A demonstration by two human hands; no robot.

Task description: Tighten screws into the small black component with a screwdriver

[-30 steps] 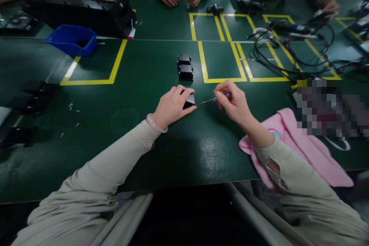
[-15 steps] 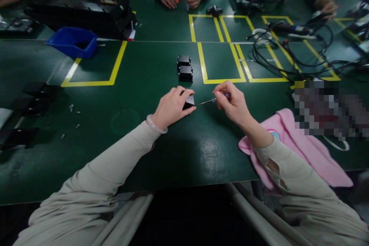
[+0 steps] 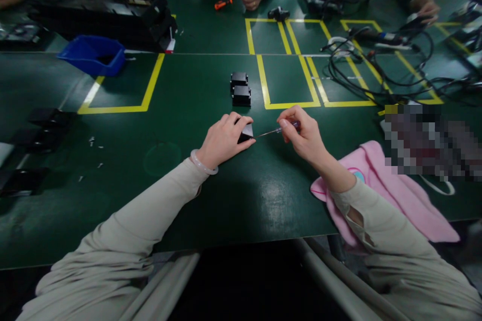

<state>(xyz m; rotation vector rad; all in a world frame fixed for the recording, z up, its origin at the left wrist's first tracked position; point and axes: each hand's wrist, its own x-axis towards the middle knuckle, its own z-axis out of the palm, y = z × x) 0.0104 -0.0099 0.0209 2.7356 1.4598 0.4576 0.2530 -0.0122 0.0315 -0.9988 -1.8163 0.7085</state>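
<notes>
My left hand (image 3: pixel 227 138) is wrapped round a small black box (image 3: pixel 246 133) and presses it on the green table; the fingers hide much of it. In my right hand (image 3: pixel 302 133) is a screwdriver (image 3: pixel 277 130), pinched by its dark, partly see-through handle. Its thin shaft points left, and the tip is at the right side of the box; whether it sits in a screw I cannot tell. Two similar black boxes (image 3: pixel 241 89) stand one behind the other just beyond my left hand.
Several small screws (image 3: pixel 100 165) lie at left, near black parts (image 3: pixel 33 178). A blue scoop-shaped bin (image 3: pixel 94 55) stands before a long black tray (image 3: pixel 101 10). Cables (image 3: pixel 391 77) sprawl at right, behind a pink cloth (image 3: pixel 391 185). Co-workers sit opposite; an orange-handled tool (image 3: pixel 223 4) lies there.
My hands, the box and the screwdriver hold nearly the same pose. Across the table, a co-worker's hand has lifted back, and the orange tool now lies uncovered.
</notes>
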